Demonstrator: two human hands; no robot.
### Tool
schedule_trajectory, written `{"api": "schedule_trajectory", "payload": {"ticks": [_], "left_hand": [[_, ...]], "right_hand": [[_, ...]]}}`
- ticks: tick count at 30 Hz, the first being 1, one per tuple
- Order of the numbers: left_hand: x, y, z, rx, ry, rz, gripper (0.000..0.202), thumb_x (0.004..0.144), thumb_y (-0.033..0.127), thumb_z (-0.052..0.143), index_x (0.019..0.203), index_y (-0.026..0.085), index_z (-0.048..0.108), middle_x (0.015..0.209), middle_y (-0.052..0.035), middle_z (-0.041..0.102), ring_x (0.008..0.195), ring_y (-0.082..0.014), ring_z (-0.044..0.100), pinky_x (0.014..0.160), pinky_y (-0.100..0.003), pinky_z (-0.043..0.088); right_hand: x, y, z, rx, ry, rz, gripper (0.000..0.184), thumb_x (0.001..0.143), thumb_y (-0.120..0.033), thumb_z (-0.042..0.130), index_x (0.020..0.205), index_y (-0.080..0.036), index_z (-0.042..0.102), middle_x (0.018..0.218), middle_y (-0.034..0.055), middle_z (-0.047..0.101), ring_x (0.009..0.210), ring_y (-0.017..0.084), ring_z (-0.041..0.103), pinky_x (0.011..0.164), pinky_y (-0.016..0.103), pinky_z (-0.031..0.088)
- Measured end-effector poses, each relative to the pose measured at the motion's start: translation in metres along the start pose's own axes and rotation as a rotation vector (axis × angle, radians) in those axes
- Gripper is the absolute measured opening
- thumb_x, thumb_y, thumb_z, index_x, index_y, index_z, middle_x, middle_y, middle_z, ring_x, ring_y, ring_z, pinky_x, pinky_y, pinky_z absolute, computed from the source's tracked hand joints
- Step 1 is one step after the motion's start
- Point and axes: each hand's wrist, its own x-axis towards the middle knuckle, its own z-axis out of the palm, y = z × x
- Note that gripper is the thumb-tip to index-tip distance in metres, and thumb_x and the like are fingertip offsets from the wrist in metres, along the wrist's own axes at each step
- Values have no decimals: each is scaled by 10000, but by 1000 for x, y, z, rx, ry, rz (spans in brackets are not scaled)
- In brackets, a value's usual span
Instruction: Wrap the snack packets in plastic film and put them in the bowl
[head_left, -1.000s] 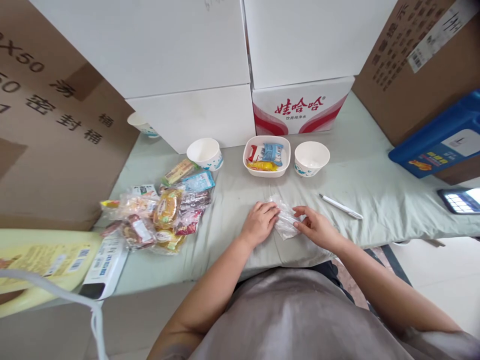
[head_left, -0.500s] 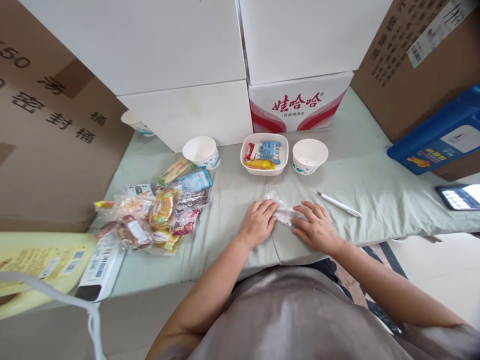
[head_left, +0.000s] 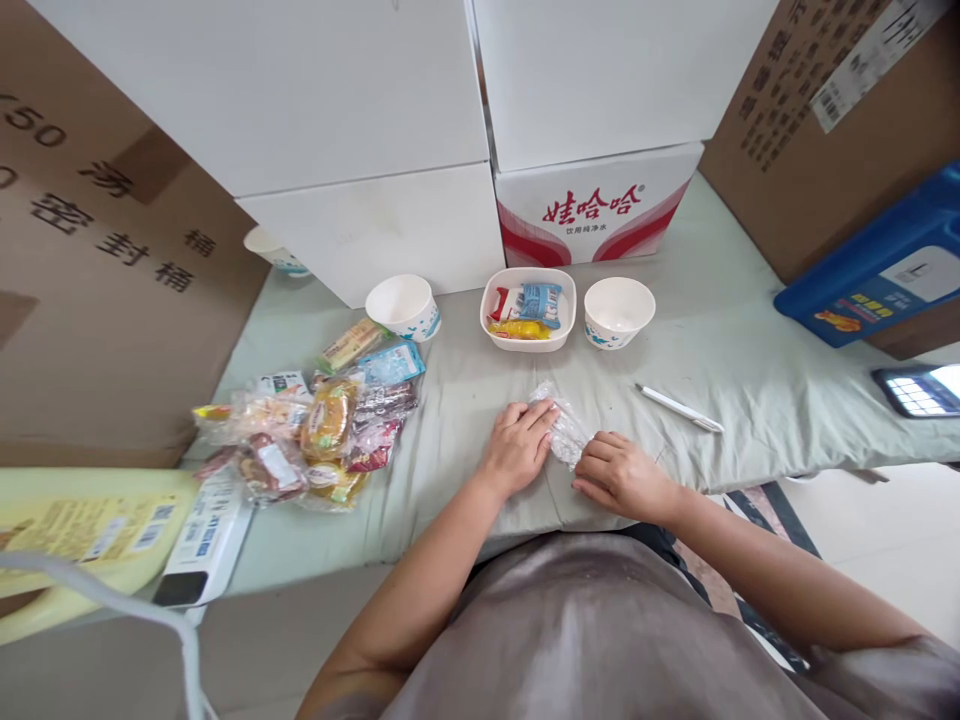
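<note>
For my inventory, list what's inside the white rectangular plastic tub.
A blue plastic packet, a yellow plastic packet and a partly covered red-white packet; what lies underneath is hidden.

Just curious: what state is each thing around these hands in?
Clear plastic: crumpled
Left hand: fingers resting on the plastic
Right hand: fingers curled by the plastic's edge
White tray: uncovered, holding packets
Bowl right of tray: upright, uncovered
Bowl left of tray: upright, uncovered
Pen: lying flat
Snack pile: wrapped, heaped
</note>
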Motion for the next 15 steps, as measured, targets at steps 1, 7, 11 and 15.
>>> {"api": "schedule_trajectory", "payload": {"ticks": [1, 7, 11, 15], "left_hand": [[0, 0, 0, -3, -1, 2, 390, 956, 296, 426, 1315, 225, 561, 1399, -43, 543, 1112, -259, 487, 959, -443, 410], [0, 1, 0, 11, 16, 4, 383, 914, 269, 513, 1290, 223, 572, 1389, -43, 548, 1109, -270, 487, 958, -441, 416], [-2, 2, -3, -30, 27, 11, 376, 904, 263, 526, 1274, 214, 570, 1406, -89, 512, 1140, -271, 506, 947, -449, 424], [-2, 2, -4, -113, 9, 110, 246, 904, 218, 520, 1105, 241, 660, 1264, -49, 626, 1167, -235, 521, 978, -430, 407]], "right_hand": [[0, 0, 0, -2, 14, -3, 208, 940, -328, 516, 960, -173, 653, 935, 92, 644, 907, 216, 556, 796, 357, 450], [-8, 15, 8, -45, 81, 20, 184, 947, -251, 511, 1055, -193, 648, 1073, 95, 658, 1060, 226, 561, 898, 391, 455], [-12, 13, 10, -104, 145, -58, 133, 933, -201, 531, 983, -200, 654, 1096, 81, 668, 1150, 237, 535, 956, 422, 427], [-7, -3, 7, -67, 70, -193, 161, 957, -157, 462, 968, -185, 621, 1020, 65, 681, 1071, 193, 577, 963, 397, 430]]}}
